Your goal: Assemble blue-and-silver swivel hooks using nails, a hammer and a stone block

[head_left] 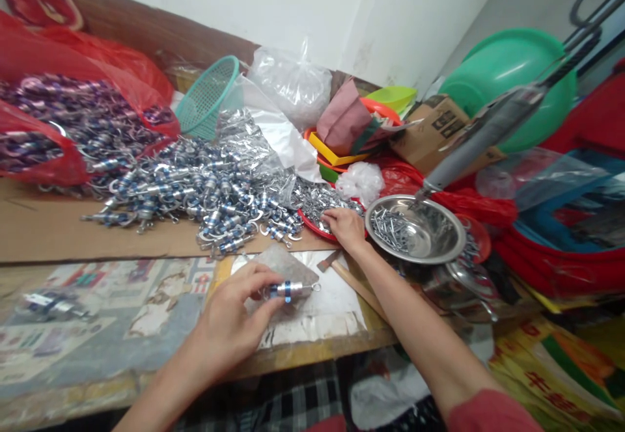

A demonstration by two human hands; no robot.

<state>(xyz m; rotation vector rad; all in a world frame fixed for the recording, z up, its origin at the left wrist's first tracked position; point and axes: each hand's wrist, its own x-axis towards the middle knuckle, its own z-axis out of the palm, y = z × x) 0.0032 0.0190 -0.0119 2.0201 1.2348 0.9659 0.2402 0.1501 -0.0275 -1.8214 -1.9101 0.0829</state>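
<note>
My left hand (244, 318) pinches a blue-and-silver metal cylinder fitting (289, 291) with a small wire eye at its right end. The fitting lies level over a grey metal block (288, 264) on white paper. My right hand (346, 225) reaches into a red tray (312, 224) of small shiny metal pieces (317, 199). Its fingers are drawn together at the pieces; what they grip is too small to make out. Close by lies a hammer (351, 279), its wooden handle under my right forearm. To the right stands a steel bowl (442, 253) holding metal pins (390, 229).
A large heap of blue-and-silver fittings (185, 185) covers the cardboard at the back left, beside a red bag (43, 165) of purple ones. A grey tool with a cable (481, 136) hangs above the bowl. At the left lies another fitting (56, 303).
</note>
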